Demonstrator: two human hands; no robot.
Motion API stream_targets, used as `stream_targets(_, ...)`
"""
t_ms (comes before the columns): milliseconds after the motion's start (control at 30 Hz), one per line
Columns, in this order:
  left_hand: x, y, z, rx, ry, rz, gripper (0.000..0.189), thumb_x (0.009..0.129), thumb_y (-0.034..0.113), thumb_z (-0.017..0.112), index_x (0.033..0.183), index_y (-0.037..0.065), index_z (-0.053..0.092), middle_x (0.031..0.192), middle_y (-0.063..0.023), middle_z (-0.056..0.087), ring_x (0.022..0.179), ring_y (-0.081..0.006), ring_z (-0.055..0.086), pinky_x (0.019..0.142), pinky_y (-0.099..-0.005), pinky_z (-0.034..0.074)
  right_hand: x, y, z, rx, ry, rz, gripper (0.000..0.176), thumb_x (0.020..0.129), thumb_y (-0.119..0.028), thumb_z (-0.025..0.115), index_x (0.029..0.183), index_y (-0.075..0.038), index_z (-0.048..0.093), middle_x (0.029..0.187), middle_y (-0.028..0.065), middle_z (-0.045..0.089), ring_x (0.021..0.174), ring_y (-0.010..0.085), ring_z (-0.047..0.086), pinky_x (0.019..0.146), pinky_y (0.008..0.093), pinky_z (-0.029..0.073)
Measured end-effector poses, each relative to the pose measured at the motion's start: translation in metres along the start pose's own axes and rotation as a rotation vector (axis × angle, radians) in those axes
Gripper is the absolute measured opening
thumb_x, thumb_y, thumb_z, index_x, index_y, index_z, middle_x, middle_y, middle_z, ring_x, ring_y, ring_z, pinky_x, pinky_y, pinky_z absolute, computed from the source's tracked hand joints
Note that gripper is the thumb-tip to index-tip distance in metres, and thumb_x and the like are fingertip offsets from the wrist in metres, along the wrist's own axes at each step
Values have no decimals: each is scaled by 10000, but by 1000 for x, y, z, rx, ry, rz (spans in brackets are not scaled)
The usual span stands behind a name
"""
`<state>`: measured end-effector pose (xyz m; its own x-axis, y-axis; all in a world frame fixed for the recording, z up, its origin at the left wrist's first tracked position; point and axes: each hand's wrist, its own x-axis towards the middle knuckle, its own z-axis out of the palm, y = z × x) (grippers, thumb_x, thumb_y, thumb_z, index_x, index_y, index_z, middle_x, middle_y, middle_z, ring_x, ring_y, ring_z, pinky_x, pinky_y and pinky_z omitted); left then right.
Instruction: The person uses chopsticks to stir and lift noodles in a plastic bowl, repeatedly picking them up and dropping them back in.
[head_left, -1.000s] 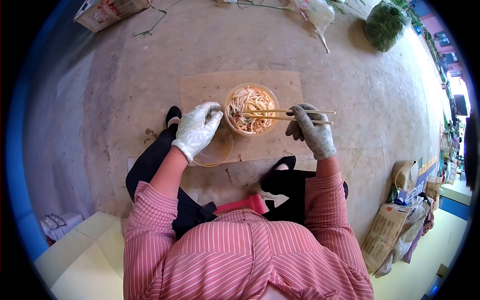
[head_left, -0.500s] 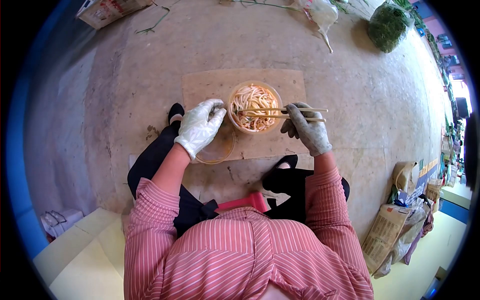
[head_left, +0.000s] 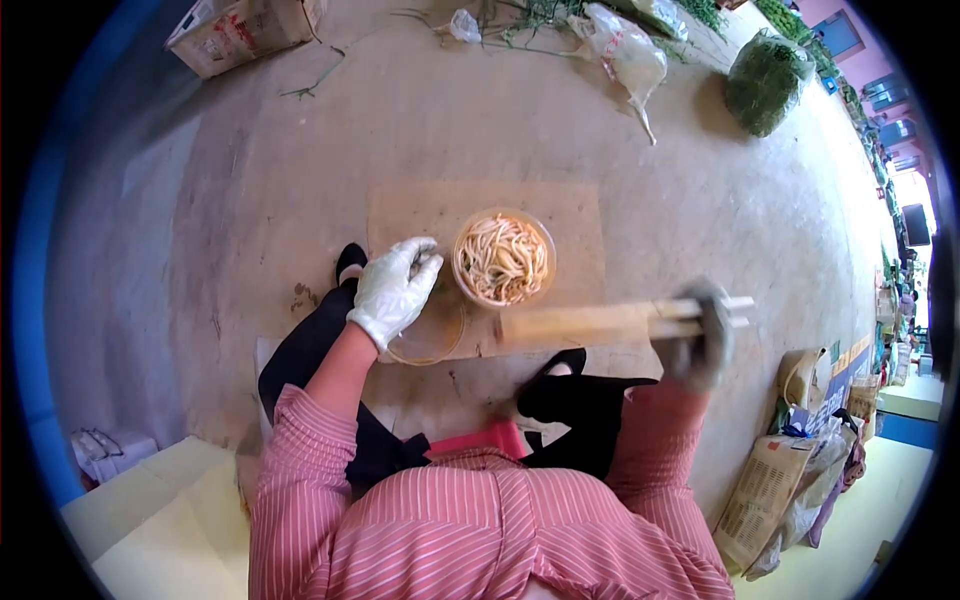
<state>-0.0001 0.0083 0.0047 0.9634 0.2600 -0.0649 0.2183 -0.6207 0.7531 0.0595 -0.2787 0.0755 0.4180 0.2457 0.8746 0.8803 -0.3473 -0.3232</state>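
Note:
A round clear plastic bowl stands on a flat brown cardboard sheet on the floor. Noodles coated in reddish sauce fill it. Just left of the bowl is my left hand in a pale patterned glove, loosely curled, thumb and fingers apart, with nothing visible in it. Below that hand lies a clear round lid, partly covered by the hand. Off to the lower right of the bowl, my right hand, in a grey soiled glove, grips a pair of wooden chopsticks, blurred by motion and pointing left.
My shoes flank the cardboard's lower part. A red plastic stool shows under me. Ahead lie white plastic bags, a wrapped green bundle and a crate. Flattened cardboard and bags are at right.
My right hand has moved right and down with the chopsticks, away from the noodles. My left hand stays beside the bowl. The view has tilted up a little.

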Motion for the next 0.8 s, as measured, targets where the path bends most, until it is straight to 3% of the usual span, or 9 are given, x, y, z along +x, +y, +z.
stream_targets(33, 0, 0, 0, -8, -10, -13, 271, 797, 212, 559, 1003, 38, 574, 877, -138, 617, 729, -220, 604, 668, -310, 468, -5, -28, -8, 337, 126, 474, 228, 809, -88, 509, 1033, -42, 505, 725, 51, 524, 567, 160, 469, 585, 254, 451)
stream_targets(67, 0, -1, 1, -14, -25, -25, 280, 805, 209, 556, 1023, 34, 566, 873, -156, 611, 711, -218, 592, 660, -307, 458, 10, -37, -25, 1216, 249, 903, 111, 833, -174, 495, 808, -72, 532, 621, 32, 498, 492, 121, 433, 521, 207, 438)
stream_targets(100, 0, -3, 3, -37, -17, -19, 281, 802, 204, 559, 1025, 33, 565, 874, -148, 614, 720, -210, 592, 663, -301, 459, 22, -37, -26, 1324, 68, 720, 278, 868, -261, 455, 634, -111, 460, 584, 39, 517, 423, 100, 443, 418, 181, 409)
stream_targets(133, 0, -3, 3, -40, -17, -4, 281, 802, 204, 559, 1025, 33, 565, 874, -148, 614, 720, -210, 592, 663, -301, 459, 36, -15, -38, 1461, -344, 420, 312, 891, -278, 419, 664, -80, 499, 577, 68, 554, 429, 134, 528, 375, 210, 422)
stream_targets(367, -1, -1, 6, -2, -21, -4, 258, 784, 213, 570, 980, 45, 577, 855, -112, 621, 688, -213, 607, 649, -311, 476, 50, -26, -47, 1677, -398, 221, 321, 916, -239, 371, 797, 3, 544, 536, 122, 579, 459, 188, 586, 395, 288, 472)
stream_targets(467, -1, -8, 9, -24, -10, 41, 253, 788, 212, 565, 977, 45, 576, 875, -122, 617, 728, -222, 606, 668, -314, 472, 28, -27, -36, 1688, 99, 434, 262, 894, -242, 424, 813, -19, 538, 484, 64, 525, 388, 139, 520, 344, 242, 399)
stream_targets(533, 2, -14, 12, -47, -5, 75, 255, 792, 203, 559, 982, 33, 571, 893, -134, 612, 796, -243, 600, 715, -315, 464, 36, -47, -12, 937, 1091, 1117, 253, 869, -254, 461, 800, -28, 548, 476, 41, 505, 361, 107, 461, 328, 217, 337)
stream_targets(600, 2, -13, 11, -79, -20, 37, 276, 788, 192, 571, 998, 12, 565, 881, -140, 616, 787, -206, 605, 709, -295, 466, 21, -2, -31, 852, -50, 1204, 228, 857, -252, 493, 806, -37, 550, 509, 35, 513, 412, 93, 472, 387, 197, 361)
stream_targets(800, 0, -9, 10, -45, -30, 46, 263, 783, 186, 578, 988, 22, 582, 885, -138, 624, 777, -210, 611, 717, -300, 467, 3, 12, 11, 585, -443, 1374, 255, 861, -257, 477, 821, -19, 560, 599, 74, 604, 442, 90, 503, 406, 206, 382)
